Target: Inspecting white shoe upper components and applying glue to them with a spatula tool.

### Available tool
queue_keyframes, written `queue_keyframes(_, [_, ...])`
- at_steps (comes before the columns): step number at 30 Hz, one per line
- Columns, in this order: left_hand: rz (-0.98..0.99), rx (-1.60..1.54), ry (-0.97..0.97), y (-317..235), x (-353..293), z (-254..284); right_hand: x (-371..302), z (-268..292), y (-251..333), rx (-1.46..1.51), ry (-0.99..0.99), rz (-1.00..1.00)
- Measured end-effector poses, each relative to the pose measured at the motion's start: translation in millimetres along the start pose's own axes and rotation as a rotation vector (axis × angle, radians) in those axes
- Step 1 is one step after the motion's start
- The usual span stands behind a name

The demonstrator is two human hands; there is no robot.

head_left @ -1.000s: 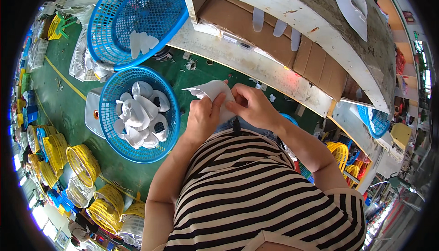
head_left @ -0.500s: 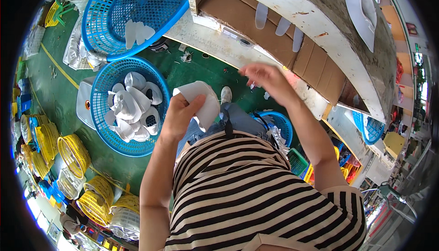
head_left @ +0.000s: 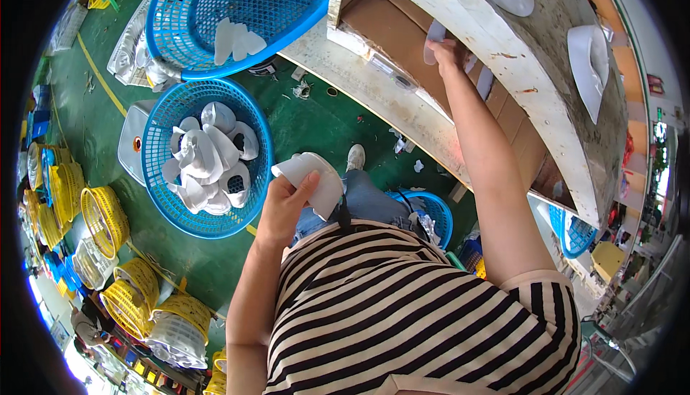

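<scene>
In front of my waist, my left hand (head_left: 280,212) is closed round a curved white piece (head_left: 322,186) that looks like a shoe upper, thumb on its outer face. My right hand (head_left: 448,54) is stretched out into the cardboard-lined shelf (head_left: 392,21) under the worktop. Its fingers are closed at a flat, white, round-ended strip (head_left: 434,33), partly hidden by the fingers. Beside that hand lies another such strip (head_left: 485,83), with a further one mostly covered by the wrist.
A blue basket (head_left: 149,179) of white curved pieces stands at left, below a bigger blue basket (head_left: 316,7) with a few flat white pieces. More white pieces rest on the worktop (head_left: 546,71). A smaller blue basket (head_left: 444,212) is by my legs; yellow baskets (head_left: 108,212) stand far left.
My right hand has moved from open air before the shelf up into it, onto a strip. My left hand still holds the white piece, slightly lower.
</scene>
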State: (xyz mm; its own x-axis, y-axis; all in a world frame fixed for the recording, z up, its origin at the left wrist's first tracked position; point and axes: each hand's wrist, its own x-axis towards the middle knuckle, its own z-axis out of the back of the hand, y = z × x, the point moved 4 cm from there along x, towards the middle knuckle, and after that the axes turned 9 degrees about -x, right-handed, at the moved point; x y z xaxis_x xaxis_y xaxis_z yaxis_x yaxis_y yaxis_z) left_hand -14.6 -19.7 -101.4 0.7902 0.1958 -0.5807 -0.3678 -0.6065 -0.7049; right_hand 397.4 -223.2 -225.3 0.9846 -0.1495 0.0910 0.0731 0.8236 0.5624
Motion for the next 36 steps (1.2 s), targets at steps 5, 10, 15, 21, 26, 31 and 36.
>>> queue_keyframes(5, [-0.001, -0.055, -0.03, 1.1, 0.3, 6.0, 15.9, -6.6, -17.6, 0.423, 0.052, -0.112])
queue_keyframes(10, [0.003, -0.055, -0.006, -2.3, 3.3, 6.8, -9.3, 15.7, 9.0, 0.554, 0.051, -0.179])
queue_keyframes(15, [0.005, -0.075, 0.013, -3.4, 11.0, 11.0, -73.9, 52.2, 52.7, 0.89, 0.853, -0.236])
queue_keyframes(21, [0.036, -0.151, 0.124, -29.3, 20.5, 2.2, -190.1, 117.2, 114.6, 1.023, 1.176, -0.149])
queue_keyframes(26, [0.003, -0.139, 0.166, -38.8, 29.8, 0.1, -235.3, 157.0, 138.0, 0.972, 1.237, 0.019])
queue_keyframes(31, [-0.039, -0.033, 0.267, -50.1, 28.4, -21.0, -260.6, 173.5, 132.2, 0.901, 1.222, 0.153])
queue_keyframes(36, [0.058, -0.053, 0.383, -55.2, 23.2, -37.0, -263.5, 179.4, 137.1, 0.687, 1.161, 0.367])
